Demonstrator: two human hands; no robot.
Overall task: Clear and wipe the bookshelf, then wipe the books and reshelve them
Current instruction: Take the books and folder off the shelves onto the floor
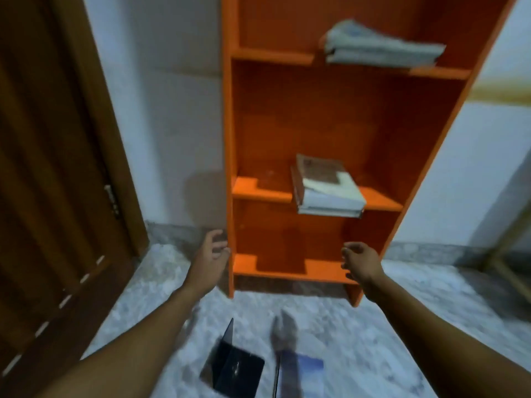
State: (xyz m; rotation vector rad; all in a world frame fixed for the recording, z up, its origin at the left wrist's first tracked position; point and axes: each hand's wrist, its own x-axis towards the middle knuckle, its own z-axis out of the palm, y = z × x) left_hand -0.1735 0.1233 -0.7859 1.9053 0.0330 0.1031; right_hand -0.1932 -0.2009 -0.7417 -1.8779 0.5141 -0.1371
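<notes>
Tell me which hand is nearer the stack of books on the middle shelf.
Right, narrowly. The right hand is below the stack of books, slightly to its right; the left hand is farther off to the lower left, at the bookshelf side panel.

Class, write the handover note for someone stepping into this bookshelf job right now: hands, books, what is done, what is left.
Left hand: open, holding nothing, by the orange bookshelf's left side.
Right hand: open, holding nothing, before the bottom shelf.
Book stacks remain on the upper shelf and the middle shelf.
Dark book and blue book lie on the floor.
Done: bottom shelf holds no books.
Left: clear both stacks, wipe shelves and books, reshelve.
</notes>
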